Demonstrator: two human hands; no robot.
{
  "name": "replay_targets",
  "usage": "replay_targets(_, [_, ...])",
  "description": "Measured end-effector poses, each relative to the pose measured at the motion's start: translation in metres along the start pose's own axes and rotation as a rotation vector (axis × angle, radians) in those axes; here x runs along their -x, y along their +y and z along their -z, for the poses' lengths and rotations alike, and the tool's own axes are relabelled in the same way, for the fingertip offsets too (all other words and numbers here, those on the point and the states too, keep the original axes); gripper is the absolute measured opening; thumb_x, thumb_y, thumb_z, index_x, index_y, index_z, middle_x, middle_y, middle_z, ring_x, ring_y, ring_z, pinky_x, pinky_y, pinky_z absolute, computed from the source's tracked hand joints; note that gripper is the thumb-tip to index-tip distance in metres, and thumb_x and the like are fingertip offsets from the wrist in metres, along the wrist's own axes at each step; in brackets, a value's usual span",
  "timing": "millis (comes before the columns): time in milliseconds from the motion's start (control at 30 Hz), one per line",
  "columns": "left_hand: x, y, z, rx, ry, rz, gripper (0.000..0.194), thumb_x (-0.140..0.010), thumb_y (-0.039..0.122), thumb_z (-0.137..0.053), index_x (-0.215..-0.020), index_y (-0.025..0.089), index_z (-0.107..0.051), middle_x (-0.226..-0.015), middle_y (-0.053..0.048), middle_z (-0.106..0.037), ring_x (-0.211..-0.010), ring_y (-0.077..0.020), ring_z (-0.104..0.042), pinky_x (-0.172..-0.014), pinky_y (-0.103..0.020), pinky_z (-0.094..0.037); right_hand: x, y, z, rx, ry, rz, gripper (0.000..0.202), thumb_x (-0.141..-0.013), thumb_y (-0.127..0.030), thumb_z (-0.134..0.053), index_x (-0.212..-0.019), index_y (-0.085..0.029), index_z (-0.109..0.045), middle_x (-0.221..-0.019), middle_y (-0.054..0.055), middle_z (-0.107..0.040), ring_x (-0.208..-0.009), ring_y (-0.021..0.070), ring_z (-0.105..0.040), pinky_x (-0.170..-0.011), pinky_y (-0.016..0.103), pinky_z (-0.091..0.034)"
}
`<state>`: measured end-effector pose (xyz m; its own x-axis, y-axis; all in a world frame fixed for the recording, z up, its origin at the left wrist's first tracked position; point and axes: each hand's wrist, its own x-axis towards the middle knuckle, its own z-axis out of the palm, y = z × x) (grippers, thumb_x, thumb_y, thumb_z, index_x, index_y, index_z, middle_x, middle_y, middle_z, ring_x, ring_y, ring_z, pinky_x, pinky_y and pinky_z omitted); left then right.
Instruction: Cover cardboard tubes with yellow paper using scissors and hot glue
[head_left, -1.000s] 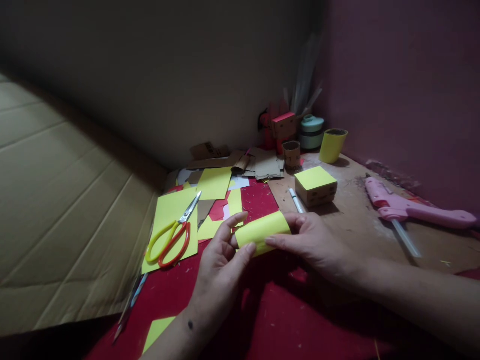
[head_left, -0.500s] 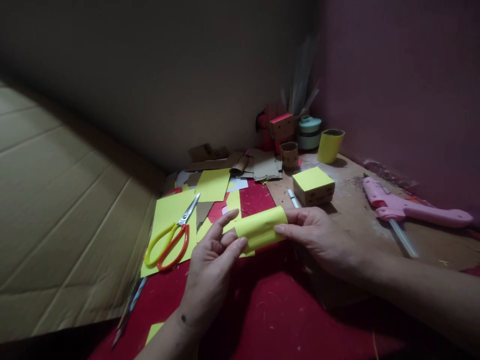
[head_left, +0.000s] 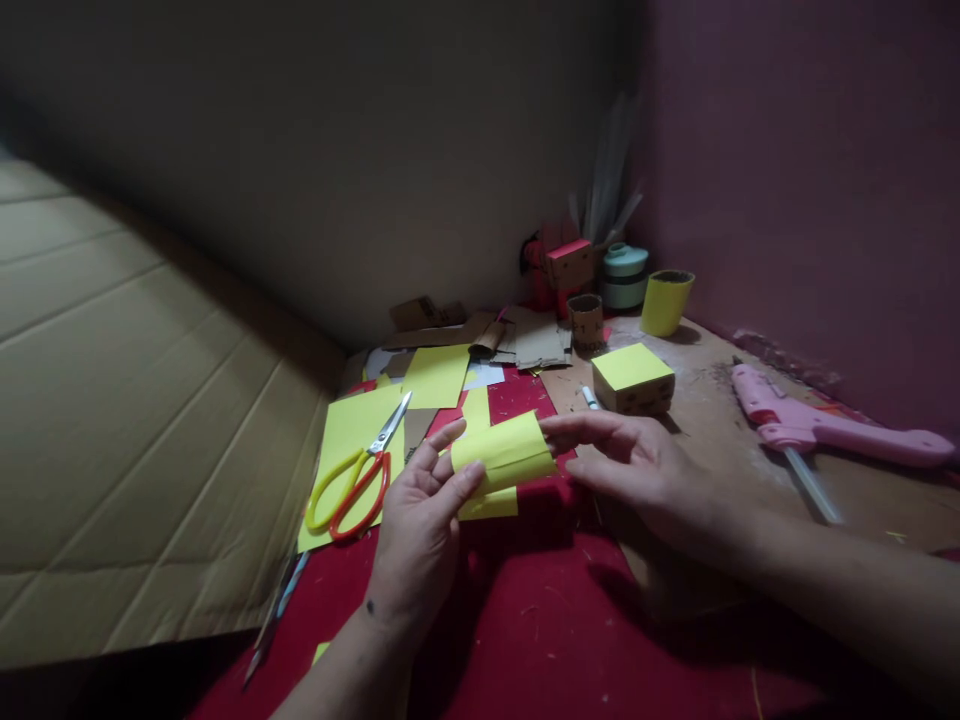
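My left hand point(head_left: 427, 515) pinches the left end of a yellow paper tube point(head_left: 502, 455), thumb in front and fingers behind and at its end. A seam runs along the side of the tube; whether a core lies inside is hidden. At the right end, my right hand point(head_left: 637, 465) has thumb and fingers apart, the fingertips close to or just at the rim. Scissors point(head_left: 360, 480) with one yellow and one red handle lie left of my left hand, on a yellow paper sheet point(head_left: 349, 430). Beyond my right hand sits a cardboard box point(head_left: 637, 390) with a yellow top.
A pink glue gun point(head_left: 817, 420) with a glue stick lies at the right. Toward the back stand a yellow-covered tube point(head_left: 667, 303), a brown cardboard ring point(head_left: 586, 322) and a teal container point(head_left: 624, 275). A large cardboard panel point(head_left: 135, 430) slopes along the left, beside a pencil point(head_left: 259, 650).
My right thumb has come off the paper tube and the right fingers have spread at its end. My left hand still holds the tube, which has shifted slightly left.
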<state>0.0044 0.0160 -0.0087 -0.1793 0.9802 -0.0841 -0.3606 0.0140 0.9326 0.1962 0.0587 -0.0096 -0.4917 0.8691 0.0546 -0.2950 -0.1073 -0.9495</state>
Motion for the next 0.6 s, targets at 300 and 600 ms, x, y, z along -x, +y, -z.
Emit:
replay_targets(300, [0.005,-0.009,-0.005,-0.048,-0.073,0.006,0.069,-0.069,0.012,-0.077,-0.130,0.016,-0.044,-0.095,-0.007,-0.073,-0.085,-0.0182,-0.069,-0.077,-0.026,-0.053,-0.005,0.015,0.004,0.471,0.115,0.174,0.016,-0.080,-0.032,-0.064,-0.076,-0.017,-0.067,-0.085,0.006,-0.064,-0.080,0.0197,-0.059,-0.073,0.036,-0.049])
replay_targets(600, [0.005,-0.013,-0.008,-0.043,-0.014,0.065,0.076,-0.063,0.012,-0.081,-0.129,0.015,-0.044,-0.091,-0.008,-0.074,-0.076,-0.0193,-0.070,-0.071,-0.028,-0.054,0.007,0.013,0.002,0.731,-0.048,0.517,0.013,-0.078,-0.014,-0.061,-0.091,-0.015,-0.065,-0.089,0.007,-0.063,-0.084,0.0197,-0.055,-0.073,0.036,-0.047])
